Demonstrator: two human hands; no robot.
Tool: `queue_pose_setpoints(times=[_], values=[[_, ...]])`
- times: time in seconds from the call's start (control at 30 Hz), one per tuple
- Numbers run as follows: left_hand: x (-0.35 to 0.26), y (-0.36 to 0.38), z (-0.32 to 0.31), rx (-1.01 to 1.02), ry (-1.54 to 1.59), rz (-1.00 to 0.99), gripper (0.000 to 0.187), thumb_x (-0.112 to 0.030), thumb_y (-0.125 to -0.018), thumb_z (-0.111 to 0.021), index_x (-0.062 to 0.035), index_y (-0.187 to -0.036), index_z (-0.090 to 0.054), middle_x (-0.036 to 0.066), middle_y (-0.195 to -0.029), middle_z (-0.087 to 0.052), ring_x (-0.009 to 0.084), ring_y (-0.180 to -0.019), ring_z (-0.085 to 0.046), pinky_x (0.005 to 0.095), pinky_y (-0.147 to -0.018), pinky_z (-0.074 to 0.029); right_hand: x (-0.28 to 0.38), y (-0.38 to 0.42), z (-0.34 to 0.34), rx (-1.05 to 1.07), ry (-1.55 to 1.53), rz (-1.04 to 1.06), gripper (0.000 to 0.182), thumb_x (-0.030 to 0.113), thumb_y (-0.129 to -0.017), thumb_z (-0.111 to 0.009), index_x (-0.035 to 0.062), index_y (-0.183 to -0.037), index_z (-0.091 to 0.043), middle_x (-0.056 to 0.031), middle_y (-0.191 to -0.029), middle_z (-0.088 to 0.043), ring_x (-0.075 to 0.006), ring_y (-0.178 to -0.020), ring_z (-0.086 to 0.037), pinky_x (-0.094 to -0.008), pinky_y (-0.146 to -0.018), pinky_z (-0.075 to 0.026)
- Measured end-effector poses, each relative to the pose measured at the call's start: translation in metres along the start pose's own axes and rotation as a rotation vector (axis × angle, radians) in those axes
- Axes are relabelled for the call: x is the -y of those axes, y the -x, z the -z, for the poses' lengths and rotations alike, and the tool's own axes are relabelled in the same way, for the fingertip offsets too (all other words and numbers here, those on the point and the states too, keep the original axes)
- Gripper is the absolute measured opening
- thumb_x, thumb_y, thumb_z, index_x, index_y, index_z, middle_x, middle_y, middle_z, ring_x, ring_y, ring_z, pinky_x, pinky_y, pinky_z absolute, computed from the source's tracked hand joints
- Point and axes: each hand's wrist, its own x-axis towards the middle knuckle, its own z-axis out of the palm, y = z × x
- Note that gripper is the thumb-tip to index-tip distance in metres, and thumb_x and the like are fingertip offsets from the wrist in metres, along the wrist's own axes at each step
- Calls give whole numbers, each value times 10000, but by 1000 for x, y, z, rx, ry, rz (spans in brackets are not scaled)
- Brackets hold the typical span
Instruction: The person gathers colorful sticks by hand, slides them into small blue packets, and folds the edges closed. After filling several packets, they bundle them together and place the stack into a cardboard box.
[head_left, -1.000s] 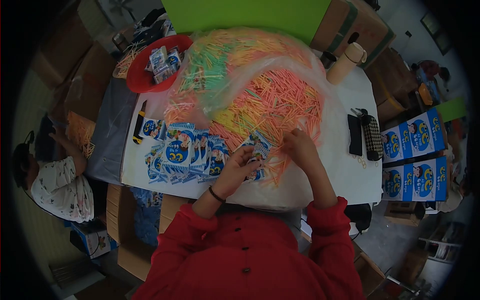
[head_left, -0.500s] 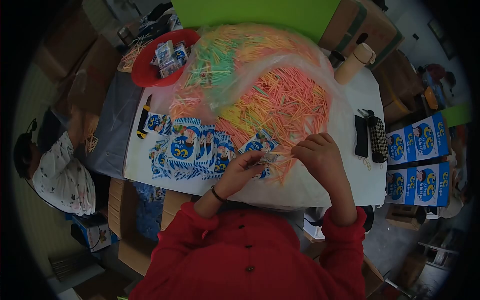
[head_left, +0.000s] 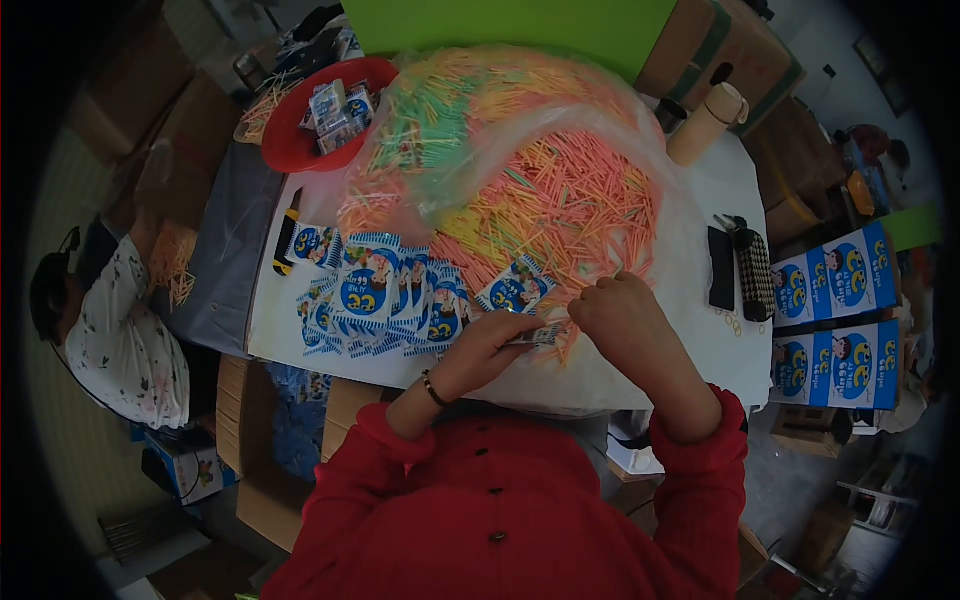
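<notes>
My left hand [head_left: 490, 352] is closed on a small blue-and-white packet [head_left: 540, 336], whose end sticks out past the fingers. To its right, my right hand [head_left: 622, 318] has its fingers bent together in a pinch just above the packet's end; what they hold, if anything, is hidden. Pink and yellow thin sticks [head_left: 590, 190] lie heaped beyond both hands in a large clear plastic bag [head_left: 520, 128]. Another printed packet [head_left: 516, 287] rests at the near edge of the heap. Left of it, several overlapping packets [head_left: 366, 290] cover the white table [head_left: 390, 372].
A red bowl [head_left: 278, 150] with wrapped packs and a yellow-black box cutter [head_left: 288, 232] are on the left. A beige bottle [head_left: 705, 125] and a checkered pouch [head_left: 755, 275] stand right. Printed boxes [head_left: 840, 365] are stacked beyond. Another person [head_left: 130, 350] sits at left.
My right hand has moved left and slightly down, closer to the packet. The left hand has turned a little and shifted slightly right, still holding the packet.
</notes>
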Motion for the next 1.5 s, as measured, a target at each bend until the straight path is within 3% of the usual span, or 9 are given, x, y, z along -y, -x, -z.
queue_pose_setpoints(times=[0.33, 0.53, 0.6, 0.83, 0.9, 1.13, 1.27, 1.33, 1.5], values=[[3, 2, 6, 27, 31, 35, 366, -8, -824, -674, -88, -1179, -628, 97, -1014, -664, 228, -928, -649, 302, -772, -516, -3, 0, 1, 40, -10, -68, 52, 70, -736, -597, 75, -687, -614, -96, -660, -620, -279, -692, -649, -385, -642, -499], [2, 1, -19, -94, 698, 221, 354, -11, -916, -586, -22, -1266, -538, 63, -1080, -648, 162, -1011, -624, 284, -896, -492, 25, -9, -4, -9, -215, -35, 258, -2, -758, -575, 28, -1013, -601, -129, -911, -656, -296, -861, -667, -367, -705, -533], [2, -1, -16, -114, 881, 271, 346, 17, -933, -550, 9, -1276, -505, 57, -1145, -617, 142, -1079, -585, 276, -947, -470, 26, -7, -4, -203, -647, -44, 517, -46, -776, -554, 9, -1286, -488, -182, -1176, -591, -317, -1125, -590, -394, -913, -490], [5, 12, -17, -85, 987, 294, 309, 14, -921, -576, -13, -1225, -530, 55, -1175, -595, 124, -1100, -563, 268, -936, -465, 33, 2, -14, -298, -893, -1, 602, -67, -805, -526, -17, -1389, -390, -190, -1382, -470, -336, -1373, -359, -440, -1165, -170], [-5, 24, -4, -126, 556, 130, 359, 70, -895, -585, -20, -1235, -515, 58, -1130, -614, 129, -1049, -598, 278, -898, -503, 18, 10, -36, -584, -1386, -201, 529, -69, -847, -505, -6, -1365, -422, -145, -1370, -494, -283, -1343, -405, -408, -1142, -230], [-61, 36, 112, -764, 493, 307, 384, 18, -860, -666, -12, -1219, -533, 53, -1068, -617, 109, -934, -622, 247, -758, -532, 9, 32, -78, -611, -1524, -423, 317, -14, -926, -484, 0, -1238, -535, -109, -1255, -579, -206, -1188, -533, -339, -1033, -387], [-9, 38, 150, -717, 168, 438, 430, -152, -861, -712, -18, -1231, -539, 82, -1075, -616, 173, -981, -606, 328, -833, -504, 32, 8, -83, -559, -1698, -499, 192, 42, -955, -506, 16, -1132, -575, -53, -1053, -614, -127, -907, -582, -267, -826, -464], [4, 38, 156, -617, -775, 358, 540, -367, -831, -727, -28, -1219, -562, 123, -1087, -609, 268, -1055, -548, 407, -933, -413, 49, -16, -77, -439, -1691, -535, 156, 130, -971, -537, 19, -1062, -596, -22, -921, -608, -83, -717, -555, -226, -652, -454], [-1, 38, 175, -331, -646, 710, 568, -498, -825, -671, -42, -1159, -610, 153, -1131, -602, 343, -1112, -498, 454, -926, -368, 85, -97, -66, -52, -1304, -474, 405, 360, -927, -593, -35, -1018, -595, -99, -813, -631, -145, -645, -599, -283, -603, -472]])
